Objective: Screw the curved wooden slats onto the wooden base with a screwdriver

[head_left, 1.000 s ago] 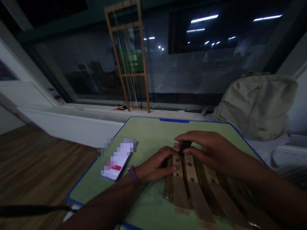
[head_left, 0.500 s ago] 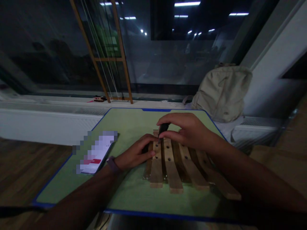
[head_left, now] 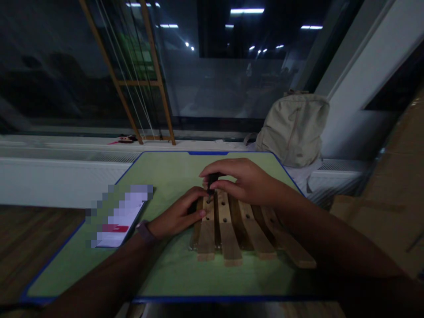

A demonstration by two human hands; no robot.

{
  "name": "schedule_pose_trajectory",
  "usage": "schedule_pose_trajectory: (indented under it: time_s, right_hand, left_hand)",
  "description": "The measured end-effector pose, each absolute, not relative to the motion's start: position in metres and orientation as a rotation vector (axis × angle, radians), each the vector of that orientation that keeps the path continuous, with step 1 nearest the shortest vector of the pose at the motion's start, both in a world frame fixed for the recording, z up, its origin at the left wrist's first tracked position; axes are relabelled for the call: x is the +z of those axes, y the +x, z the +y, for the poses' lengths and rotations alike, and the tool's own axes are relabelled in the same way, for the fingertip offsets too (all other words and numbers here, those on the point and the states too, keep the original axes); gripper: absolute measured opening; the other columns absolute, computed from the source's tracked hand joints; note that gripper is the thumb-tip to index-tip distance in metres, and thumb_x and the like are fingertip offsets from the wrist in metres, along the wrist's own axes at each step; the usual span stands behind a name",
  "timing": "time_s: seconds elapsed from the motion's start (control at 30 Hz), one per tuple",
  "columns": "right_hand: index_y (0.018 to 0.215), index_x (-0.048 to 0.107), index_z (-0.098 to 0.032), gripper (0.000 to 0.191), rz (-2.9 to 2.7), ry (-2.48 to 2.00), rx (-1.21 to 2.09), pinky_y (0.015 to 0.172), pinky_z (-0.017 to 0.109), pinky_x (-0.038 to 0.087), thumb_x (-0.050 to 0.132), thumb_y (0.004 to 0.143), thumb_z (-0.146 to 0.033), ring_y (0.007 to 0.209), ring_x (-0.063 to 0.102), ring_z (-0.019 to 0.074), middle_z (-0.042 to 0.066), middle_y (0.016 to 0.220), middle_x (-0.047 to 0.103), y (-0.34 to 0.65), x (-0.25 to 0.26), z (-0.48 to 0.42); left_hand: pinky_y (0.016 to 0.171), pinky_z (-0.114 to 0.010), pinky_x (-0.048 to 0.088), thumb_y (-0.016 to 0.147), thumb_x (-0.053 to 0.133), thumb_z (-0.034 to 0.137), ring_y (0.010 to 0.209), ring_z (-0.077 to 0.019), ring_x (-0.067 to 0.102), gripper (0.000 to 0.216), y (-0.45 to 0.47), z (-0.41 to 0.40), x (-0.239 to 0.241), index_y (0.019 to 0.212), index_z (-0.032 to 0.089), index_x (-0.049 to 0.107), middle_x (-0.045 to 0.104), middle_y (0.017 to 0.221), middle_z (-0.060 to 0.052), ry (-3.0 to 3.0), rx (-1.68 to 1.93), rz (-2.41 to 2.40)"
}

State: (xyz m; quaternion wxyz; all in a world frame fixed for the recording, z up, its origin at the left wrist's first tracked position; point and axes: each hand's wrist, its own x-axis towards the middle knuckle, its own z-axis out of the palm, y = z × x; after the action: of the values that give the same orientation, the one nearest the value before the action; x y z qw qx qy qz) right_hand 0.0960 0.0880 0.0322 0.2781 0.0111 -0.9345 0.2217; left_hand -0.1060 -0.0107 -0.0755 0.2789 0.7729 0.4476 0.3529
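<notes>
Several wooden slats (head_left: 232, 229) with drilled holes lie side by side, fanned out, on a green mat (head_left: 165, 269). My left hand (head_left: 179, 214) rests on the left end of the slats, fingers curled over the leftmost one and holding it down. My right hand (head_left: 241, 181) pinches a small dark tool (head_left: 211, 182) upright over a hole in a slat near the far end. A watch band (head_left: 143, 229) sits on my left wrist.
A phone (head_left: 117, 216) lies on the mat's left side. A beige backpack (head_left: 291, 128) sits on the window sill at the right. A wooden frame with strings (head_left: 132, 75) leans against the dark window. Wooden floor lies to the left.
The view has swung right and downward, so the mat and slats now sit more central. Both hands keep the same hold on the slats and the dark tool.
</notes>
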Motion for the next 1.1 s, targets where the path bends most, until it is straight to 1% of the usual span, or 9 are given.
schedule_pose_trajectory:
  time_s: [0.1, 0.23, 0.37, 0.53, 0.7, 0.8, 0.9, 1.0, 1.1]
  right_hand:
    - [0.116, 0.059, -0.013, 0.028, -2.515, 0.047, 0.753, 0.082, 0.027, 0.049, 0.048, 0.091, -0.013, 0.092, 0.065, 0.0131, 0.007, 0.101, 0.069, 0.098, 0.035, 0.093]
    - [0.121, 0.057, -0.012, 0.034, -2.500, 0.096, 0.717, 0.092, 0.032, 0.046, 0.043, 0.090, -0.007, 0.104, 0.061, 0.0143, 0.010, 0.110, 0.067, 0.097, 0.034, 0.097]
    - [0.120, 0.055, -0.012, 0.030, -2.369, 0.084, 0.800, 0.083, 0.029, 0.050, 0.050, 0.091, -0.016, 0.092, 0.063, 0.0135, 0.008, 0.100, 0.066, 0.091, 0.025, 0.094]
    - [0.092, 0.061, -0.015, 0.023, -2.294, -0.087, 0.519, 0.073, 0.027, 0.048, 0.066, 0.083, -0.035, 0.076, 0.060, 0.0134, 0.003, 0.084, 0.064, 0.087, 0.023, 0.093]
    - [0.100, 0.060, -0.015, 0.017, -2.301, 0.014, 0.682, 0.088, 0.031, 0.047, 0.057, 0.089, -0.028, 0.098, 0.061, 0.0152, 0.008, 0.101, 0.066, 0.088, 0.025, 0.094]
    - [0.100, 0.057, -0.015, 0.017, -2.251, 0.011, 0.818, 0.079, 0.027, 0.049, 0.058, 0.088, -0.027, 0.087, 0.062, 0.0128, 0.005, 0.094, 0.065, 0.087, 0.022, 0.093]
    - [0.090, 0.058, -0.015, 0.018, -2.284, -0.052, 0.552, 0.071, 0.027, 0.048, 0.064, 0.084, -0.031, 0.075, 0.058, 0.0135, 0.003, 0.082, 0.061, 0.088, 0.024, 0.093]
    - [0.087, 0.057, -0.014, 0.017, -2.326, 0.018, 0.395, 0.080, 0.033, 0.046, 0.063, 0.085, -0.030, 0.090, 0.058, 0.0183, 0.008, 0.090, 0.063, 0.090, 0.029, 0.094]
    - [0.095, 0.056, -0.015, 0.011, -2.321, 0.054, 0.571, 0.084, 0.031, 0.046, 0.056, 0.089, -0.025, 0.097, 0.060, 0.0166, 0.009, 0.100, 0.064, 0.090, 0.028, 0.092]
  left_hand:
    - [0.100, -0.039, 0.040, 0.094, 0.047, 0.039, 0.119, -0.0244, 0.047, 0.037, -0.106, -0.011, -0.076, 0.128, 0.024, 0.042, 0.050, 0.128, -0.008, 2.051, 0.935, 1.198]
    - [0.102, -0.039, 0.038, 0.094, 0.047, 0.039, 0.118, -0.0242, 0.048, 0.037, -0.105, -0.012, -0.073, 0.127, 0.024, 0.043, 0.051, 0.126, -0.008, 2.033, 0.942, 1.186]
    - [0.102, -0.039, 0.039, 0.094, 0.046, 0.041, 0.115, -0.0244, 0.050, 0.035, -0.104, -0.012, -0.071, 0.124, 0.022, 0.045, 0.053, 0.124, -0.008, 2.022, 0.926, 1.219]
    - [0.104, -0.040, 0.038, 0.094, 0.047, 0.039, 0.117, -0.0251, 0.048, 0.036, -0.107, -0.011, -0.074, 0.127, 0.025, 0.043, 0.051, 0.126, -0.007, 2.029, 0.899, 1.239]
    - [0.106, -0.040, 0.036, 0.094, 0.046, 0.038, 0.121, -0.0255, 0.046, 0.037, -0.108, -0.010, -0.077, 0.129, 0.026, 0.042, 0.049, 0.131, -0.007, 2.042, 0.900, 1.219]
    - [0.104, -0.040, 0.038, 0.095, 0.046, 0.038, 0.119, -0.0243, 0.048, 0.035, -0.106, -0.010, -0.074, 0.128, 0.025, 0.042, 0.051, 0.128, -0.008, 2.043, 0.902, 1.213]
    - [0.102, -0.039, 0.040, 0.095, 0.046, 0.039, 0.117, -0.0235, 0.049, 0.035, -0.104, -0.012, -0.071, 0.126, 0.024, 0.043, 0.053, 0.124, -0.008, 2.048, 0.919, 1.212]
    - [0.101, -0.039, 0.040, 0.095, 0.046, 0.041, 0.117, -0.0238, 0.049, 0.037, -0.103, -0.012, -0.070, 0.126, 0.022, 0.043, 0.052, 0.125, -0.009, 2.057, 0.951, 1.189]
    - [0.102, -0.039, 0.039, 0.094, 0.047, 0.040, 0.117, -0.0239, 0.049, 0.038, -0.104, -0.011, -0.072, 0.127, 0.021, 0.043, 0.052, 0.126, -0.010, 2.050, 0.953, 1.170]
